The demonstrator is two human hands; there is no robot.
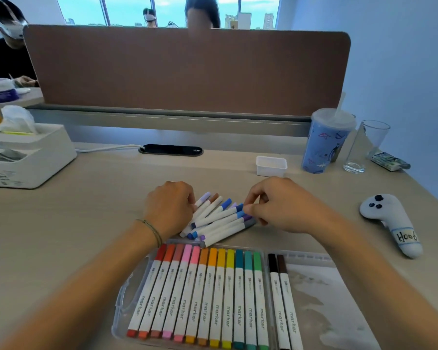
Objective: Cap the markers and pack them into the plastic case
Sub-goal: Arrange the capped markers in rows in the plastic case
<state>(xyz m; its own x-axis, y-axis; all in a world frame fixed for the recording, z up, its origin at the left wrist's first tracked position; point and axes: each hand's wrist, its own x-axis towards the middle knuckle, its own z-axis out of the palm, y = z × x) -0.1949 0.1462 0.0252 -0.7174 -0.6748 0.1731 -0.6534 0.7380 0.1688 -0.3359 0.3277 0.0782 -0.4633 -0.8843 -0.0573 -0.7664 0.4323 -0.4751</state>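
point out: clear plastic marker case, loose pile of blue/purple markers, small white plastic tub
clear plastic marker case (123, 303), head view, on its left handle edge
loose pile of blue and purple markers (219, 221), head view, on a white barrel mid-pile
small white rectangular plastic tub (271, 170), head view, on its front wall

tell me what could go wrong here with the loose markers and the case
1. The loose markers lie in an uneven fan between the left hand and right hand; squeezing them together could roll some across the desk.
2. The pile's lower ends sit at the plastic case rim, so sliding it in could knock the packed markers askew.
3. The black and brown markers lie apart from that row, perhaps outside it.
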